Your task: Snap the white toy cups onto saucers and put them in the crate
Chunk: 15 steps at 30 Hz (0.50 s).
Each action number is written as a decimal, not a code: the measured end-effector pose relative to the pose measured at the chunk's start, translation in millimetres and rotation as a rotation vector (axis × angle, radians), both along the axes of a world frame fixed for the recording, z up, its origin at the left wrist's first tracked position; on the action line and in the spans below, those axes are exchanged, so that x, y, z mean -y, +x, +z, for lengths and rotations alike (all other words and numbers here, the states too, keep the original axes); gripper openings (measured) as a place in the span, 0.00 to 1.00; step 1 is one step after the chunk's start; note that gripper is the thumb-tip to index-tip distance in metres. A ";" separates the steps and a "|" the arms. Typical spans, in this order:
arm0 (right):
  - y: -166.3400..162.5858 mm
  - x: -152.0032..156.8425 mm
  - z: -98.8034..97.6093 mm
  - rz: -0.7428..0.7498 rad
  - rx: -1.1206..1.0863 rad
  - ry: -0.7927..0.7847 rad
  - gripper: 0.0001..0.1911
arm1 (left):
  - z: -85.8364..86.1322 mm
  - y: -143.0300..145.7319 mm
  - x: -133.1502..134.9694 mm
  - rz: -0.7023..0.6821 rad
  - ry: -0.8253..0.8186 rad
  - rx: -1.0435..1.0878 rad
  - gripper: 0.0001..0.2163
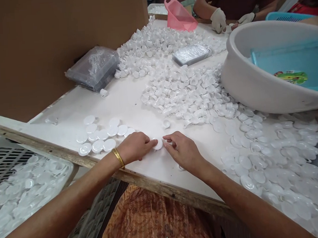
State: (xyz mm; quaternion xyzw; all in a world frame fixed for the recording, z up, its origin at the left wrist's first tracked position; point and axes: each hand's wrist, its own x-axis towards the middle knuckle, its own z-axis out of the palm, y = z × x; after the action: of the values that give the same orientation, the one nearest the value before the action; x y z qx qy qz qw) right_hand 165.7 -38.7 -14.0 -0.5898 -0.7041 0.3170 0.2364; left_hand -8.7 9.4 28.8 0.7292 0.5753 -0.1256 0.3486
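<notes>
Between the thumb and fingers of my left hand (137, 146) is a small white plastic saucer (157, 144), held just above the table. My right hand (182, 150) is close by on the other side, its thumb and forefinger slightly apart near the saucer's edge, with nothing plainly between them. Left of my hands lie several white saucers (97, 146) in loose rows. A single small white cup (166, 124) sits just beyond my fingers. Further back spreads a heap of tiny white cups (184, 88). More white saucers (258, 163) cover the table at the right.
A large white tub (234, 75) with a blue basket inside stands at the right. Wrapped clear plastic boxes (93, 67), a wrapped stack (192, 54) and a pink scoop (178, 15) lie further back. A crate of white pieces (70, 167) is below left. A gloved co-worker's hand (218, 20) works opposite.
</notes>
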 end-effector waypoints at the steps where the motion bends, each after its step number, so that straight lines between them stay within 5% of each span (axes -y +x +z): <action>1: -0.8 0.2 -1.1 0.015 -0.010 0.007 0.13 | 1.2 -2.0 -0.9 -0.030 0.054 -0.063 0.25; 6: -5.3 3.4 -1.7 0.070 0.051 0.072 0.14 | 2.1 10.1 -3.6 -0.001 0.428 -0.165 0.24; 10: -6.7 8.5 0.1 0.062 0.132 0.081 0.14 | -19.0 39.7 -10.1 0.046 0.823 -0.104 0.16; 15: -4.9 15.3 4.1 0.063 0.220 0.120 0.14 | -46.3 51.4 -16.3 -0.062 0.921 -0.056 0.15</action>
State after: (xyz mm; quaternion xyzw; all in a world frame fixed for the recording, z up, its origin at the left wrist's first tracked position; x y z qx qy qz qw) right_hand 160.8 -54.0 -10.0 -0.5835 -0.7616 0.2151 0.1826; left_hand 42.6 25.7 -17.4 0.8212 0.5584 0.1131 -0.0314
